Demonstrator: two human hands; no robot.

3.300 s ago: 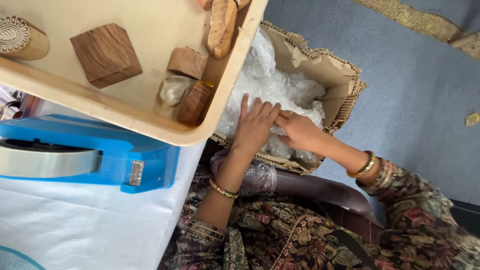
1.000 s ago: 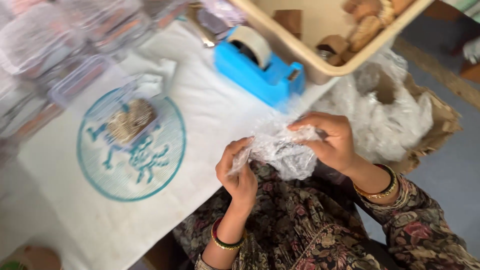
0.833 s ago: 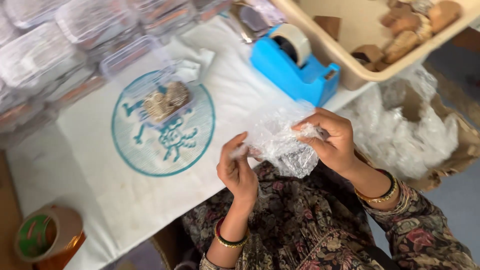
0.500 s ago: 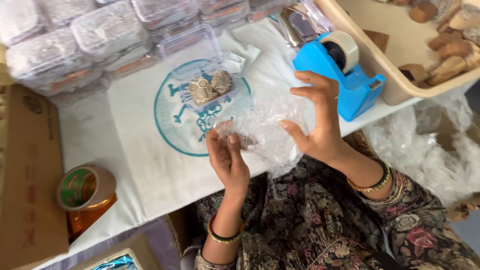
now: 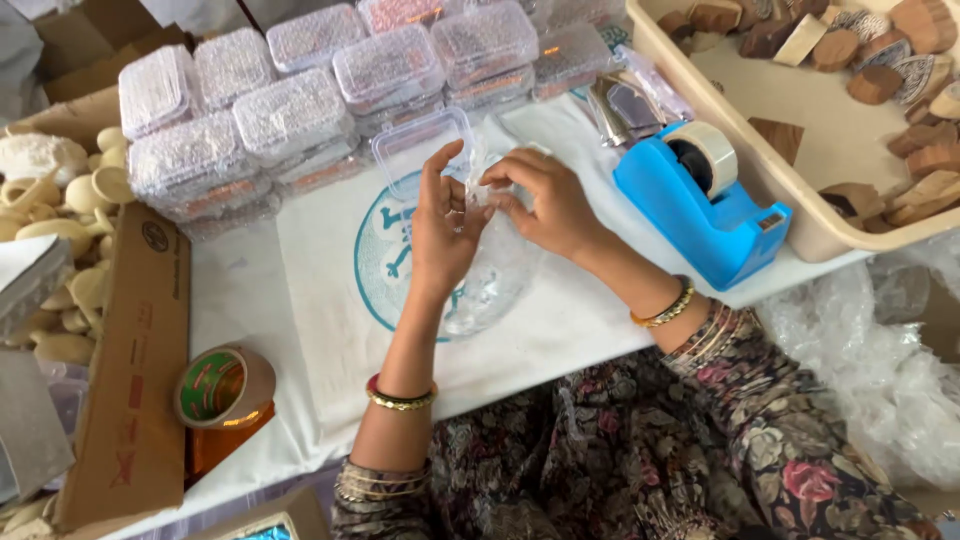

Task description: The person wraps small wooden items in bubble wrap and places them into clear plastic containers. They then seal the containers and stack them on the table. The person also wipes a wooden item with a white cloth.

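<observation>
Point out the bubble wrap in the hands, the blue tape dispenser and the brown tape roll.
bubble wrap [image 5: 488, 285], head view, lower clear sheet.
blue tape dispenser [image 5: 715, 228], head view, blue body.
brown tape roll [image 5: 222, 385], head view, top face.

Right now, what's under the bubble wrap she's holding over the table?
Under the bubble wrap lies the white cloth with its teal round print, seen through the plastic. Both hands, left hand and right hand, pinch its top edge; the open clear box behind is mostly covered.

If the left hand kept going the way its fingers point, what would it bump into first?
Probably the open clear box just beyond the left hand, then the stacked clear boxes behind it. Height above the table is hard to judge.
</observation>
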